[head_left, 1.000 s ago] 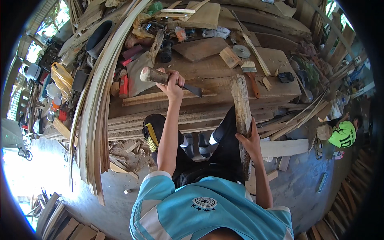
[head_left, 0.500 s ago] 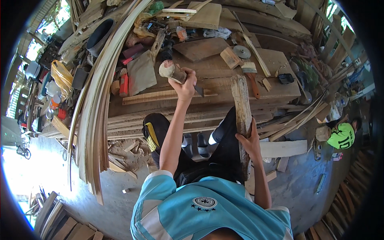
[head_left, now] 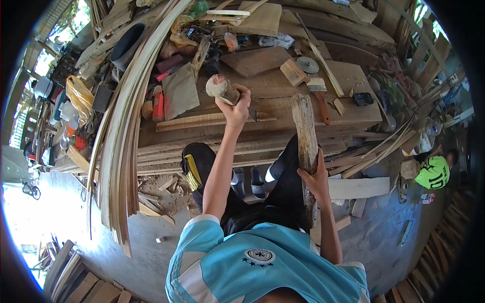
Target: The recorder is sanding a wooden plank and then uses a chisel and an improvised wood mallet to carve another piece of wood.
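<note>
In my left hand (head_left: 236, 107), raised over the near part of the workbench, is a thick round wooden piece (head_left: 221, 89) with a pale, worn end. My fingers wrap round it. A dark metal blade (head_left: 253, 115) shows just past the hand; whether it joins the piece I cannot tell. My right hand (head_left: 317, 179) grips a rough, weathered wooden stick (head_left: 305, 132), held upright beside my right thigh. Its top reaches over the bench edge, near a paintbrush (head_left: 322, 103) with a reddish handle. Below my left hand lies a narrow wood strip (head_left: 194, 121).
Long thin wood strips (head_left: 118, 136) lean across the left side. The bench (head_left: 348, 113) holds a metal disc (head_left: 306, 64), a wood block (head_left: 294, 72), a brown board (head_left: 254, 61) and a red box (head_left: 158, 107). A person in a bright green shirt (head_left: 433, 172) is at the far right.
My left hand has shifted slightly right with the round wooden piece and turned a little, so less of the blade shows. My right hand and the stick stay in place.
</note>
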